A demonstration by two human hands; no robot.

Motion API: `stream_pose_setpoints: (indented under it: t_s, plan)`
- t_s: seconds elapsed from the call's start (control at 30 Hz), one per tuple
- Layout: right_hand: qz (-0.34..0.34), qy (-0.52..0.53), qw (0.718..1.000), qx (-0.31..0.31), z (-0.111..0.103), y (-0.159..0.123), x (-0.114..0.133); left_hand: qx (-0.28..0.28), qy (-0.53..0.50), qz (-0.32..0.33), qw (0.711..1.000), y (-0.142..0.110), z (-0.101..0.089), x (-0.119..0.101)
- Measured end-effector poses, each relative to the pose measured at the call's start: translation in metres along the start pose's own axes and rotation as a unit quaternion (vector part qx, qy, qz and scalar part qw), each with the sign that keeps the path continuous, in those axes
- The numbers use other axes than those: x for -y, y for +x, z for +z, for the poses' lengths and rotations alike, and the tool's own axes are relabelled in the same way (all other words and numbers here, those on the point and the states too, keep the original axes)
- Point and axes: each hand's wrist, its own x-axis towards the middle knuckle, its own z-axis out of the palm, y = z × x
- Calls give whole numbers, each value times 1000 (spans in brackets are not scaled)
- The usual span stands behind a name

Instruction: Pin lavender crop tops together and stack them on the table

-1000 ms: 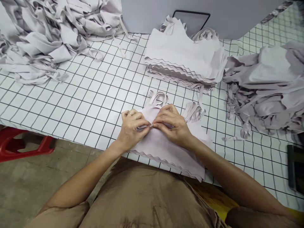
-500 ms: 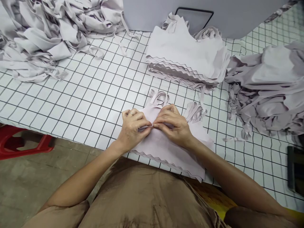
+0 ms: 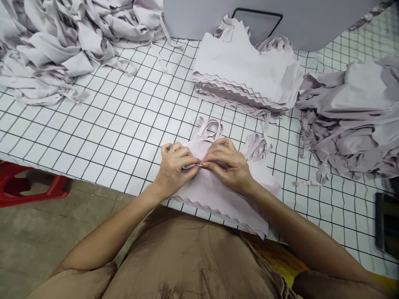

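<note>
A pale lilac fabric piece with a scalloped lower edge lies on the checked table right in front of me. My left hand, a ring on one finger, pinches a fold at the piece's upper middle. My right hand pinches the same spot, fingertips meeting the left hand's. A small thin metal thing, too small to name, shows between the fingertips. Loose straps curl off the piece's far edge.
A neat stack of matching pieces sits beyond my hands. Loose heaps of the same fabric lie at the far left and the right. A grey box stands behind. A red stool is on the floor, a dark object at the right edge.
Both hands stay pinched on the fabric at the same spot. The view has drifted slightly; nothing else has moved.
</note>
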Motion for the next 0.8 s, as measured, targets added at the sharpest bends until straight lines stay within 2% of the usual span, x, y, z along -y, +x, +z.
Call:
stream_pose_setpoints:
  t_s: [0.27, 0.8]
  plan:
    - [6, 4, 1000, 1, 0, -1, 0, 27, 14, -15, 999, 1, -1, -1]
    - [-18, 16, 1000, -17, 1, -1, -1, -11, -6, 25, 1000, 0, 0, 1]
